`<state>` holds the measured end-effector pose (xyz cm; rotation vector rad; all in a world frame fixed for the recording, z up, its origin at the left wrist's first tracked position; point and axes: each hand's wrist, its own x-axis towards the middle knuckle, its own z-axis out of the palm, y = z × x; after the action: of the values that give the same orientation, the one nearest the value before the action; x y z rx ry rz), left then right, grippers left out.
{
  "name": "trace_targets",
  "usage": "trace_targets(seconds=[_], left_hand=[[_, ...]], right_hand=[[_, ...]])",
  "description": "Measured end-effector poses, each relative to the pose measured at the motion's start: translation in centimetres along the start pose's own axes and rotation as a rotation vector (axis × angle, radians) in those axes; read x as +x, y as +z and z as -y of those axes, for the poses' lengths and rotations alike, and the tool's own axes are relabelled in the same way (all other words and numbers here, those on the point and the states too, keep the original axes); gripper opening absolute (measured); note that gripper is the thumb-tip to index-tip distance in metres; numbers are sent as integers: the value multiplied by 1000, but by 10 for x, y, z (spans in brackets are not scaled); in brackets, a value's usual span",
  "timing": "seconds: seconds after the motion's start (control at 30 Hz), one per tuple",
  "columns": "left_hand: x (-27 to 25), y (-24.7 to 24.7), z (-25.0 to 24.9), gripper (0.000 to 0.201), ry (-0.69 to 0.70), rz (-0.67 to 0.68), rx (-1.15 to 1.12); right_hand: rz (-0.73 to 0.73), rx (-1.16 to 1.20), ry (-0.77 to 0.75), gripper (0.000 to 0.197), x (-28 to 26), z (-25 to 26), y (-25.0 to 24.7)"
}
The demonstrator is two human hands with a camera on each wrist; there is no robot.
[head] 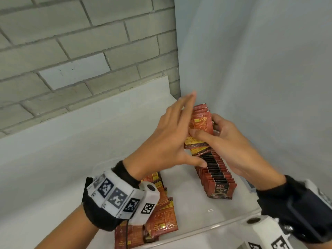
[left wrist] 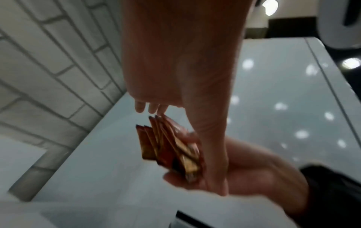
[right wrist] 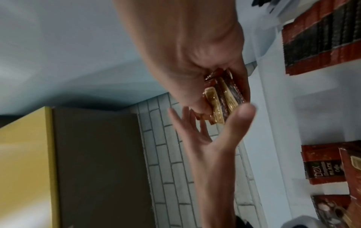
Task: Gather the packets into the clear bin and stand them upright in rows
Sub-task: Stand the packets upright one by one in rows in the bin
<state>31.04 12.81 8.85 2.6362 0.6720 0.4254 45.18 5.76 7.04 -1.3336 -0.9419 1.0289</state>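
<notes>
My right hand (head: 218, 133) grips a small stack of red-and-gold packets (head: 202, 121) above the far end of the clear bin (head: 206, 225); the same stack of packets (left wrist: 171, 151) shows edge-on in the left wrist view and, as packets (right wrist: 220, 98), in the right wrist view. My left hand (head: 172, 137) is flat with straight fingers beside the stack's left side. A long row of upright packets (head: 215, 173) runs along the bin's right side. Loose packets (head: 161, 218) lie flat in the bin's near left corner, partly under my left wrist.
A white counter (head: 71, 141) carries the bin, backed by a grey brick wall (head: 71, 42) and a pale panel (head: 260, 69) on the right. A yellow-edged dark cabinet (right wrist: 58, 162) appears in the right wrist view.
</notes>
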Motion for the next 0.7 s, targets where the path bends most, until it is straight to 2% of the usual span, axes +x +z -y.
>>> trace_targets(seconds=[0.1,0.23,0.33,0.43,0.5,0.57,0.7], left_hand=[[5,17,-1,133,15,-66,144],[7,24,8,113,0,-175,-40],[6,21,12,93,19,-162,-231],[3,19,15,81,51,-147,-368],[1,19,15,81,63,-127,-451],[0,20,13,82,82,-112,-491],[2,27,16,89,86,-117,-546]], right_hand=[[-62,-111,-58,29,1,0,7],[-85,-224,-109,31,-1,0,10],[-15,-232,-52,42,-4,1,7],[126,-146,29,56,-6,3,3],[215,-40,92,66,-6,5,1],[263,82,135,67,-7,8,0],[235,137,142,69,-8,10,3]])
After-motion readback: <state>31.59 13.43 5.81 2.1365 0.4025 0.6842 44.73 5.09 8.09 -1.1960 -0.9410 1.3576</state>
